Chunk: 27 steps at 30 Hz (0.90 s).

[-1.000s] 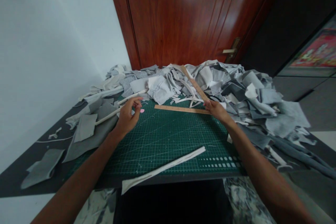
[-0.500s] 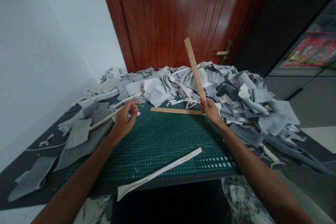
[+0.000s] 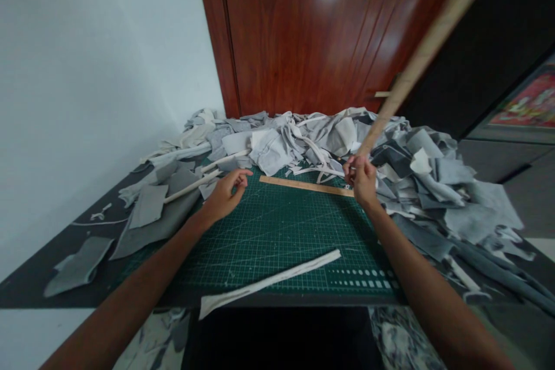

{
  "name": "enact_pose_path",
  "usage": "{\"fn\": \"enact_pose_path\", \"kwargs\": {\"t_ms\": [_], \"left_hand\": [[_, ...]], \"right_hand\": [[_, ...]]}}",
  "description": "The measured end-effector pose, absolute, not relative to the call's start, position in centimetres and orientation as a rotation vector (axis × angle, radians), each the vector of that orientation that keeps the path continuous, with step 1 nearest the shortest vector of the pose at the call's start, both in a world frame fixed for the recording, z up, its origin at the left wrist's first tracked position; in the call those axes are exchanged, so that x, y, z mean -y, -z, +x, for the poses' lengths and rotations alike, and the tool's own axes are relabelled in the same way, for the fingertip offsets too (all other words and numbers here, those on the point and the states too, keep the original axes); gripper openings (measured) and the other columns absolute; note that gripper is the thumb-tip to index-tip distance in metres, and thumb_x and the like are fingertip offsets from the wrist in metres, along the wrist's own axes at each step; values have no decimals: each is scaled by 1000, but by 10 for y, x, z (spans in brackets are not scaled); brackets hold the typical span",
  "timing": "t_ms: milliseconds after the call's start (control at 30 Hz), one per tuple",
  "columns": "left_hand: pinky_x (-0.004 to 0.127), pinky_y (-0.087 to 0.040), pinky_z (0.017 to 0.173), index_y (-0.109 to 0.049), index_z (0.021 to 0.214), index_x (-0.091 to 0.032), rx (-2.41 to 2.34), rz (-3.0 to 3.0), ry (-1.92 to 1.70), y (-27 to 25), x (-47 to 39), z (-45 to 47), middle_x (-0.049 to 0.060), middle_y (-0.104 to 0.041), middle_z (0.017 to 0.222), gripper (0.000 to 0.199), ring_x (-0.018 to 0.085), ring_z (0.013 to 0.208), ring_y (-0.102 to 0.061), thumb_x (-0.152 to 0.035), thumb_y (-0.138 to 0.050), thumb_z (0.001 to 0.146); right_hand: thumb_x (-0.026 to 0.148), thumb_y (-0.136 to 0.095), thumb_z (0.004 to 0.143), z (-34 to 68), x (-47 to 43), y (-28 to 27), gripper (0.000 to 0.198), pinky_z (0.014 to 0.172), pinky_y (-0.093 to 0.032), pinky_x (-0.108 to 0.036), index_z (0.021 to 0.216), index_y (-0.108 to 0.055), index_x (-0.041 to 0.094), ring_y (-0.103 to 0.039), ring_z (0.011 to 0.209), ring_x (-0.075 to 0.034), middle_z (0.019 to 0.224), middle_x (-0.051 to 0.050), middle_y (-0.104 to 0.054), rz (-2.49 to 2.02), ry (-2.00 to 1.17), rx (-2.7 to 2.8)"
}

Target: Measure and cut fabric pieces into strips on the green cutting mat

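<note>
My right hand (image 3: 363,180) is closed round one end of a wooden ruler (image 3: 405,84), which slants up and to the right, its far end beyond the top edge of the picture. Another wooden ruler (image 3: 306,185) lies flat on the green cutting mat (image 3: 277,231), its right end by my right wrist. Over the mat's left part hovers my left hand (image 3: 226,192), fingers loosely bent, index finger stretched out, nothing visible in it. A pale fabric strip (image 3: 271,282) lies slantwise along the mat's front edge, one end over the table edge.
Grey and white fabric scraps (image 3: 273,150) are heaped along the back, with more scraps (image 3: 481,208) at the right and folded pieces (image 3: 150,206) at the left. Behind stand a wooden door (image 3: 299,34) and a white wall (image 3: 108,40). A dark cabinet (image 3: 489,69) is at the right.
The ruler in my right hand has swung from nearly upright to a slant toward the upper right and come closer to the camera. My left hand's fingers have curled in more. The view has shifted slightly.
</note>
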<state>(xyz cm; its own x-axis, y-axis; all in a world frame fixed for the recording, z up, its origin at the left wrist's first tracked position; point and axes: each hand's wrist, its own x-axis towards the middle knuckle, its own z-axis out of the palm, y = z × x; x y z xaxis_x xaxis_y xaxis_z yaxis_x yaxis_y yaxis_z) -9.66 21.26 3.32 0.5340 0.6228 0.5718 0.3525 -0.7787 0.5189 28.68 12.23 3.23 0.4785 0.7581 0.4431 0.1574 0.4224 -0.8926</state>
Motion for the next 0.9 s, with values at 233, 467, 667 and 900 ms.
{"fn": "enact_pose_path", "kwargs": {"t_ms": [233, 467, 667, 900], "left_hand": [[32, -52, 82, -62, 116, -20, -801, 2438, -1034, -33, -213, -99, 2, -66, 90, 27, 19, 83, -64, -33, -45, 102], [32, -53, 82, -65, 115, -21, -687, 2523, -898, -31, -211, -96, 3, -68, 92, 28, 19, 85, -66, -36, -44, 105], [32, -51, 86, -67, 113, -21, -584, 2595, -793, -31, -205, -93, 5, -72, 101, 29, 19, 90, -67, -35, -42, 107], [33, -50, 86, -69, 109, -22, -573, 2617, -735, -32, -207, -95, 4, -72, 98, 31, 18, 89, -67, -33, -40, 107]], "right_hand": [[69, -66, 84, 289, -158, -9, 50, 33, -15, -21, 81, -57, 20, -30, 32, -7, 49, 6, -47, -1367, -928, 1010], [80, -62, 84, 299, -150, -9, 58, 39, -30, -21, 93, -55, 24, -43, 46, -9, 65, 4, -55, -1223, -789, 1021], [68, -64, 89, 306, -153, -7, 48, 34, -22, -22, 82, -53, 22, -33, 37, -7, 57, 3, -54, -1322, -908, 910], [67, -67, 86, 302, -152, -2, 47, 37, -28, -20, 87, -56, 21, -44, 44, -8, 65, 2, -61, -1254, -884, 915]]}}
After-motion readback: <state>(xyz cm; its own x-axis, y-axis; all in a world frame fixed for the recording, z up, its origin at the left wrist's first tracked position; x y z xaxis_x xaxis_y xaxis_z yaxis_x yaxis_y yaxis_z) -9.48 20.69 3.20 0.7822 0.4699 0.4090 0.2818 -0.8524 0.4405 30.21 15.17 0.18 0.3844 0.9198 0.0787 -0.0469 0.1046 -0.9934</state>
